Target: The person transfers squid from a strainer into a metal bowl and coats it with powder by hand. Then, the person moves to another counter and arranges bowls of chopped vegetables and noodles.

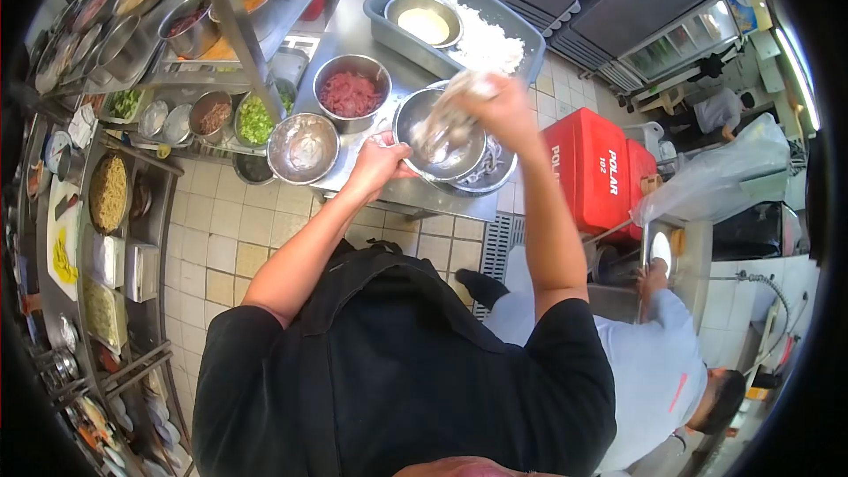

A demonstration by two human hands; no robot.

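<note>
My left hand (382, 162) is closed on the near-left rim of a steel bowl (406, 137) on the metal table. Above this bowl, my right hand (496, 110) grips pale, wet-looking food (446, 119), blurred by motion; some of it hangs down into the bowl. A second steel bowl (332, 155) with white residue stands to the left. Behind it is a pot (383, 79) of raw red meat (350, 94). Partly hidden under the right side of the held bowl is another container (508, 172) with greyish pieces.
A grey tub (389, 35) holding white food and a bowl of pale liquid stands at the back. Shelves (168, 79) with ingredient bowls are on the left. Red coolers (583, 168) stand right; a co-worker in white (654, 371) holds a plate, and another person (720, 110) is farther back.
</note>
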